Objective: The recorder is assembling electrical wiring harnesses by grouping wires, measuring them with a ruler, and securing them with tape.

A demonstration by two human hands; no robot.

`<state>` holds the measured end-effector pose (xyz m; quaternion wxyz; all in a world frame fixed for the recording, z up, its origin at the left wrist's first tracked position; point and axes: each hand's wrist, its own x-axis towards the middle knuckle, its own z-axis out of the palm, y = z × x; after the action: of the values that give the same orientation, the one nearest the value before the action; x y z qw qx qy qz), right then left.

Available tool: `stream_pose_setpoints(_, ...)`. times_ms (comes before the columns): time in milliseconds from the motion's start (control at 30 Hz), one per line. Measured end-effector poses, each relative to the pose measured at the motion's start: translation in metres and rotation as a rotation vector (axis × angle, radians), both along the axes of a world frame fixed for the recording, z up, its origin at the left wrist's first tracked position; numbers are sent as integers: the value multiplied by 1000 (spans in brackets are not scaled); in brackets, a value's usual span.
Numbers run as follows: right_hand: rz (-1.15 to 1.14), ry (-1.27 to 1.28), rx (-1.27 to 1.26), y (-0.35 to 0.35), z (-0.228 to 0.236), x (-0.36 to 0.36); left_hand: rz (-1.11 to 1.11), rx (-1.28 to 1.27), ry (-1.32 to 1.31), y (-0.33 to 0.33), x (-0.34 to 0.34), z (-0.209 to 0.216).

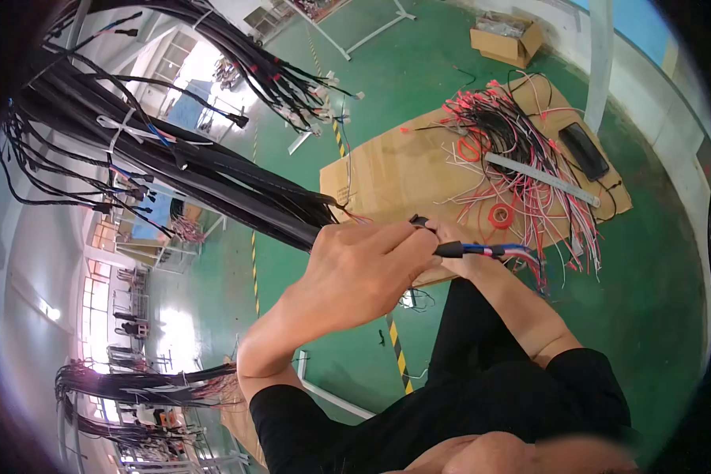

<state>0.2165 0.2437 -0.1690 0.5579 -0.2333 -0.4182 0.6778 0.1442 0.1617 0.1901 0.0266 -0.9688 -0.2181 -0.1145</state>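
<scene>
My left hand point(363, 265) is closed, its fingers curled round a black-sleeved cable point(450, 250). From the sleeve's right end, blue, red and white wires point(517, 254) stick out and bend down past my right forearm. My right hand point(449, 231) meets the left at the cable, its fingers closed and partly hidden behind it. Between the fingertips shows a small black piece point(420, 222), perhaps tape; its exact kind is unclear. Just beyond my left hand, a thick bundle of black cables point(213, 183) slants up to the left.
A cardboard sheet point(387, 170) ahead bears loose red, white and black wires point(502, 130), a metal ruler point(541, 180), a red tape roll point(500, 215) and a black phone-like device point(583, 152). Behind stands a cardboard box point(505, 46). More connector-ended cables point(280, 83) hang at upper left.
</scene>
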Motion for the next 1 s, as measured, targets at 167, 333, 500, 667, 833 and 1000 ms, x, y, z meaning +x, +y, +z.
stream_pose_setpoints(167,-25,349,33,-59,192,30,81,-26,-34,-6,-15,1)
stream_pose_setpoints(333,-166,283,396,-76,225,56,36,-117,-109,-11,-13,8)
stream_pose_setpoints(500,-369,102,801,-72,228,63,59,-230,-115,-11,-16,12)
stream_pose_setpoints(667,-326,99,773,-75,234,65,64,-246,-123,-14,-15,15)
stream_pose_setpoints(833,-295,146,812,-73,232,65,85,-247,-132,-16,-15,14)
stream_pose_setpoints(1000,-313,90,947,-73,235,68,79,-248,-116,-16,-14,16)
